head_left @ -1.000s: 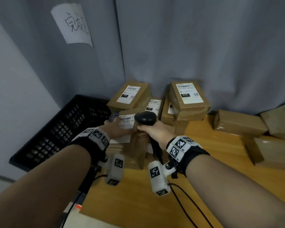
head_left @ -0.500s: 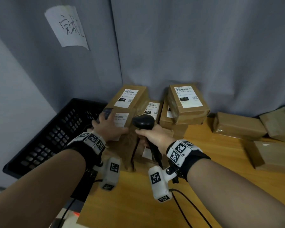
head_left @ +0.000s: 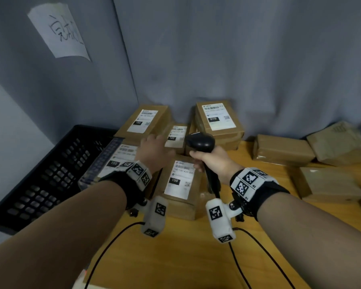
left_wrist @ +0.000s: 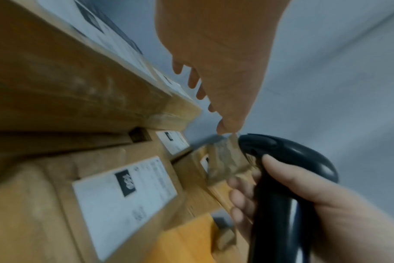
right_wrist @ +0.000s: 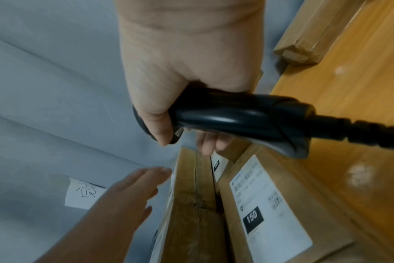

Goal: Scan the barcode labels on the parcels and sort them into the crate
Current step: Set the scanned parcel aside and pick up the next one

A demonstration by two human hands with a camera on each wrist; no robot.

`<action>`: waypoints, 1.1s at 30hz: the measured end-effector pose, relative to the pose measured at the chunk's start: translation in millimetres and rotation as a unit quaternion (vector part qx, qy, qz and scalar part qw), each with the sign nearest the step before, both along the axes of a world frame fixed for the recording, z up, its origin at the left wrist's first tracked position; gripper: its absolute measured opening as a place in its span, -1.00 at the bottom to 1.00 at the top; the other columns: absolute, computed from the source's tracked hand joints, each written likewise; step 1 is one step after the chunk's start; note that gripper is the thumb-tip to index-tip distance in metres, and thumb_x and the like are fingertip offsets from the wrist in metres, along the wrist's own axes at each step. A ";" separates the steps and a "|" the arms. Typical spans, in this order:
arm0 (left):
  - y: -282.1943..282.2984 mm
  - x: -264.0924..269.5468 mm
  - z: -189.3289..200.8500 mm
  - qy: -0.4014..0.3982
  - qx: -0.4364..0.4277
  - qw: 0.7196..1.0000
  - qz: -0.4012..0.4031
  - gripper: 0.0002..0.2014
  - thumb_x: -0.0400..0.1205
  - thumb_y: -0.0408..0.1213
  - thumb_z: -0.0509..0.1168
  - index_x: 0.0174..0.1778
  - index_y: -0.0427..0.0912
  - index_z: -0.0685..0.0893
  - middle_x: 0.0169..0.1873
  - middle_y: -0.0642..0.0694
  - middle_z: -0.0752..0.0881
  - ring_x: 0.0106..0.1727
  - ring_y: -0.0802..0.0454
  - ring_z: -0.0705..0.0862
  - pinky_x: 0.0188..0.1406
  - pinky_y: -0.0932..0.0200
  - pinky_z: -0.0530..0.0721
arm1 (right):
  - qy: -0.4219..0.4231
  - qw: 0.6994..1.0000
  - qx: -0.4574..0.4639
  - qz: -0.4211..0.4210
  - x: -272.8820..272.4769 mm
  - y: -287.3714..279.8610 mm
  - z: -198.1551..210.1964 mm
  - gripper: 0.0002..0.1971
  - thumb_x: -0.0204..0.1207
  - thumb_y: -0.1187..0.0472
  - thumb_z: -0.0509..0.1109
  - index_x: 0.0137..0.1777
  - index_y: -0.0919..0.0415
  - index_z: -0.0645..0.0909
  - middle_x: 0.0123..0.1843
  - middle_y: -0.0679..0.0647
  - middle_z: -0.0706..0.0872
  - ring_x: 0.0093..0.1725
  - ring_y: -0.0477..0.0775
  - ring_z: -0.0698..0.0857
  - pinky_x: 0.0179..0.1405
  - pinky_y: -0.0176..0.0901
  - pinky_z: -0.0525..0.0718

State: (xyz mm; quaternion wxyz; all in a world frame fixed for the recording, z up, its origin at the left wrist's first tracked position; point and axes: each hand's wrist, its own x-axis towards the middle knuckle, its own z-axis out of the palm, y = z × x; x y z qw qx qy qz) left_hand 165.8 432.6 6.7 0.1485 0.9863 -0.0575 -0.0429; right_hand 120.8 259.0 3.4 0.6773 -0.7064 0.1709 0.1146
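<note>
My right hand [head_left: 215, 165] grips a black barcode scanner [head_left: 200, 141] by its handle, the head over the brown parcels. A parcel labelled 150 [head_left: 179, 180] lies just below it on the table. My left hand [head_left: 154, 151] hovers with straight fingers and holds nothing, pointing toward the back parcels labelled 150 [head_left: 144, 122], 102 [head_left: 175, 132] and 010 [head_left: 217, 117]. Another 150 parcel [head_left: 117, 157], blurred, sits at the right rim of the black crate [head_left: 40, 180], under my left wrist. The right wrist view shows the scanner [right_wrist: 236, 115] and the open left hand [right_wrist: 128, 192].
Plain brown parcels [head_left: 283, 150] [head_left: 325, 182] lie on the right of the wooden table [head_left: 175, 257]. A grey curtain with a paper note [head_left: 58, 32] closes off the back. Black cables [head_left: 113, 243] run across the table's near part.
My left hand carried the labelled parcel left to the crate's rim, let go, and now reaches forward with nothing in it. My right hand still holds the scanner in much the same place.
</note>
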 end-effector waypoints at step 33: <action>-402.2 7.6 -86.6 0.125 0.089 0.970 -0.188 -0.38 0.61 -0.08 0.25 0.57 -0.20 0.27 0.46 -0.26 0.33 0.47 -0.30 0.34 0.39 -0.16 0.45 | 0.077 0.975 -0.116 -0.171 -90.5 -407.6 -67.2 -0.74 0.36 0.10 0.58 -0.02 0.20 0.68 -0.23 0.08 0.70 -0.13 0.16 0.67 0.00 0.04 0.61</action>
